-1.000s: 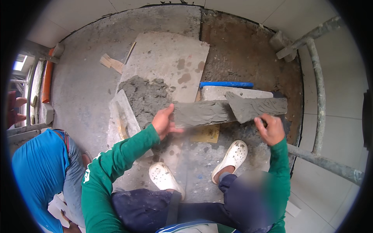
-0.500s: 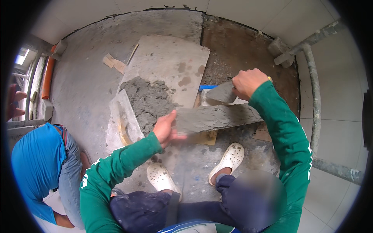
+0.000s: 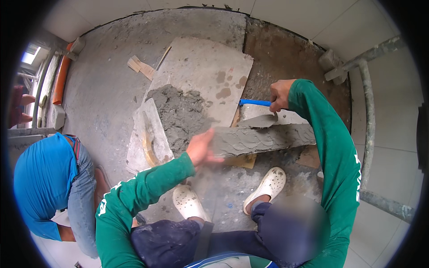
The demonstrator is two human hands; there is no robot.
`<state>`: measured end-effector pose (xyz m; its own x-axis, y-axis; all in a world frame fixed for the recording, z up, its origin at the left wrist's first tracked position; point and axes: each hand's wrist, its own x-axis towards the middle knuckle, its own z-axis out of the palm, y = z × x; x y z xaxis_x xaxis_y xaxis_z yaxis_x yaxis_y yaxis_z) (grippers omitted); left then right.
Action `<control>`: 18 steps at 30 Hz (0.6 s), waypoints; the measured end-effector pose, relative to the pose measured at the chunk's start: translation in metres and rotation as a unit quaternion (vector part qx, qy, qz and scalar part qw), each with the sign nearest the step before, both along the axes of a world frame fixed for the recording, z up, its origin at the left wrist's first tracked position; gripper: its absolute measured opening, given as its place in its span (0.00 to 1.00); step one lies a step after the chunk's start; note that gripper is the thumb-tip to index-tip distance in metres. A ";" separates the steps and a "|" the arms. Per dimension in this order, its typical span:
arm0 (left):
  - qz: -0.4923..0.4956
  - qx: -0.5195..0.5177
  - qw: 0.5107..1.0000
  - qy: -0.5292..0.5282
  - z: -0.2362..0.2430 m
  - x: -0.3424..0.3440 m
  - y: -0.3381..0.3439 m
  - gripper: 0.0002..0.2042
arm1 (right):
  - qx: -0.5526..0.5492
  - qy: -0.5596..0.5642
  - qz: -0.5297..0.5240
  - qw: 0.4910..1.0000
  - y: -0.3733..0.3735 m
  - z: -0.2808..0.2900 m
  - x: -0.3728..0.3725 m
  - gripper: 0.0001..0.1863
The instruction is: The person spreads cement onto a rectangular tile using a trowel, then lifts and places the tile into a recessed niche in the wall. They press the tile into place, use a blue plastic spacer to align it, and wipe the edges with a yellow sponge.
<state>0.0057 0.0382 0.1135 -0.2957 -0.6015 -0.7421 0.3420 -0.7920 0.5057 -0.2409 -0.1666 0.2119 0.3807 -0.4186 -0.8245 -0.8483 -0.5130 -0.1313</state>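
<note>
Fingers of right hand (image 3: 280, 94) wrapped round blue handle (image 3: 254, 102) of trowel (image 3: 261, 120); trowel blade resting on mortar-coated strip (image 3: 263, 138), just below hand. Left hand (image 3: 202, 149) at strip's left end, fingers spread and loose, touching its edge, gripping nothing. Mortar heap (image 3: 178, 116) just above left hand, lying on large grey tile (image 3: 210, 73). White clogs (image 3: 268, 185) on concrete floor (image 3: 103, 89) below strip. Person in blue shirt (image 3: 42, 178) crouched well left of left hand.
</note>
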 end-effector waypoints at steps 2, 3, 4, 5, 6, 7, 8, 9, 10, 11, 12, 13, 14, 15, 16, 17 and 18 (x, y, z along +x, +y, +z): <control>0.011 0.014 1.000 -0.016 -0.005 -0.001 0.000 0.26 | 0.026 -0.046 -0.001 0.999 -0.002 -0.011 0.000 0.15; 0.016 0.021 0.999 -0.023 -0.008 -0.001 -0.001 0.26 | 0.035 -0.065 -0.001 0.997 -0.003 -0.018 0.000 0.15; 0.007 0.017 1.000 -0.020 -0.010 0.000 -0.001 0.27 | 0.044 -0.085 -0.002 0.995 -0.003 -0.023 -0.001 0.15; 0.000 0.012 1.000 -0.019 -0.011 0.001 -0.001 0.28 | 0.041 -0.098 -0.005 0.994 0.001 -0.022 0.003 0.16; -0.008 0.006 1.000 -0.017 -0.012 0.001 -0.001 0.29 | 0.038 -0.110 -0.010 0.993 0.006 -0.022 0.008 0.16; 0.010 0.019 1.000 -0.018 -0.013 0.000 -0.002 0.30 | 0.036 -0.122 -0.014 0.992 0.010 -0.021 0.012 0.16; 0.027 0.032 0.999 -0.019 -0.012 0.000 -0.001 0.31 | 0.037 -0.131 -0.039 0.990 0.012 -0.020 0.014 0.17; 0.045 0.045 0.998 -0.020 -0.012 0.000 0.000 0.33 | 0.039 -0.139 -0.065 0.987 0.014 -0.020 0.014 0.17; 0.049 0.049 0.997 -0.016 -0.013 0.000 0.000 0.34 | 0.040 -0.147 -0.091 0.984 0.016 -0.019 0.013 0.18; 0.056 0.053 0.997 -0.012 -0.014 0.001 0.000 0.34 | 0.025 -0.176 -0.114 0.977 0.019 -0.018 0.010 0.18; 0.061 0.056 0.997 -0.005 -0.016 0.001 0.000 0.35 | 0.008 -0.203 -0.138 0.969 0.023 -0.015 -0.002 0.19; 0.051 0.040 0.998 0.002 -0.019 0.002 -0.002 0.35 | -0.010 -0.229 -0.163 0.960 0.028 -0.011 -0.016 0.19; 0.041 0.025 0.999 0.009 -0.025 0.003 -0.002 0.34 | -0.019 -0.280 -0.180 0.943 0.036 -0.016 -0.034 0.20; 0.037 0.015 0.999 0.014 -0.029 0.006 -0.001 0.33 | -0.021 -0.322 -0.207 0.924 0.050 -0.022 -0.045 0.20; 0.023 0.017 0.999 0.016 -0.027 0.007 -0.002 0.32 | -0.015 -0.354 -0.248 0.902 0.071 -0.024 -0.057 0.19; 0.008 0.016 1.000 0.019 -0.023 0.007 -0.007 0.30 | 0.031 -0.340 -0.328 0.881 0.097 -0.027 -0.068 0.17; -0.003 0.018 1.000 0.017 -0.020 0.009 -0.010 0.29 | 0.060 -0.363 -0.368 0.854 0.126 -0.038 -0.075 0.16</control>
<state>0.0150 0.0287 0.0938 -0.3241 -0.5731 -0.7526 0.3543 -0.8112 0.4651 -0.3163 -0.0403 0.1741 0.4801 -0.6935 -0.5372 -0.6089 0.1773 -0.7732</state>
